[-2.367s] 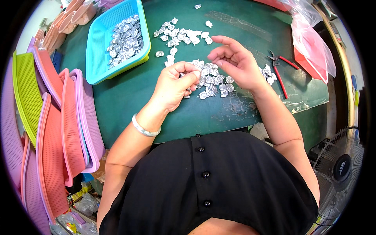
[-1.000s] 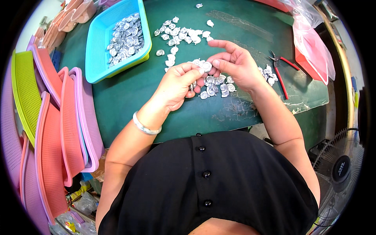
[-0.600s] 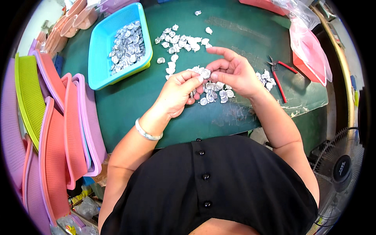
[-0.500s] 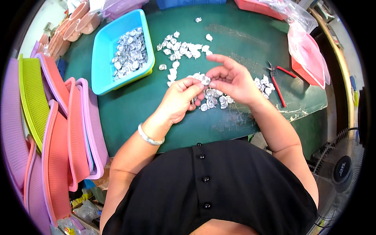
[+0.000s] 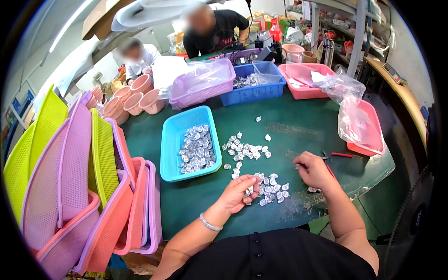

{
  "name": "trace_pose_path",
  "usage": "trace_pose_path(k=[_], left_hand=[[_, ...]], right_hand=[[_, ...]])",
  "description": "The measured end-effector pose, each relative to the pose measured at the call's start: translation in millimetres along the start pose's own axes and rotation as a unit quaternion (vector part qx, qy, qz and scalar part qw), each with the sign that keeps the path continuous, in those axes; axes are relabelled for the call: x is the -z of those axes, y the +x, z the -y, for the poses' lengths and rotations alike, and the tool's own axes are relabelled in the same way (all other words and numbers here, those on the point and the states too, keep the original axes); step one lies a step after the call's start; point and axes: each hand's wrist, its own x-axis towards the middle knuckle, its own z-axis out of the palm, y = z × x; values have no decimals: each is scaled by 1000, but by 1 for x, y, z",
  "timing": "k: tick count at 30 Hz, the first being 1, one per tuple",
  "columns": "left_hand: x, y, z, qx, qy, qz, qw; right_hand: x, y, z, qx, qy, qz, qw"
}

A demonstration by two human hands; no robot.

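My left hand (image 5: 239,193) is closed around silver rose-shaped metal pieces (image 5: 250,190), held over the near part of the table. Beside it lies a loose pile of similar silver pieces (image 5: 274,188). My right hand (image 5: 313,171) is apart from the left, fingers curled in a pinch; a tiny bit shows at its fingertips, too small to name. Just past it lie red-handled cutters (image 5: 342,154), partly hidden by the hand. More silver pieces (image 5: 247,148) are scattered farther back. A light-blue basket (image 5: 166,154) at left holds a heap of them.
Stacked purple, green and coral baskets (image 5: 105,163) crowd the left side. Along the far edge stand pink pots (image 5: 151,101), a purple basket (image 5: 205,88), a blue crate (image 5: 254,95) and a pink tray (image 5: 305,92). A plastic-covered pink tray (image 5: 373,126) stands right. Two people sit beyond.
My view has tilted up, bringing the far side into sight. My right hand has moved away from the left toward the cutters, and its fingers have curled in. The left hand keeps its hold.
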Motion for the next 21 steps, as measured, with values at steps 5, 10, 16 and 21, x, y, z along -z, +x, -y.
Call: trace_pose_path(k=[5, 10, 16, 21], left_hand=[[4, -3, -16, -44, -42, -2, 998], [0, -16, -43, -122, -7, -67, 990], [28, -10, -88, -326, 82, -227, 914], [72, 1, -107, -318, 169, -258, 897]], right_hand=[[22, -18, -19, -74, -101, 11, 992], [27, -35, -35, -80, -133, 8, 988], [31, -54, -52, -60, -137, -58, 987], [41, -74, -51, -150, -93, -114, 978]])
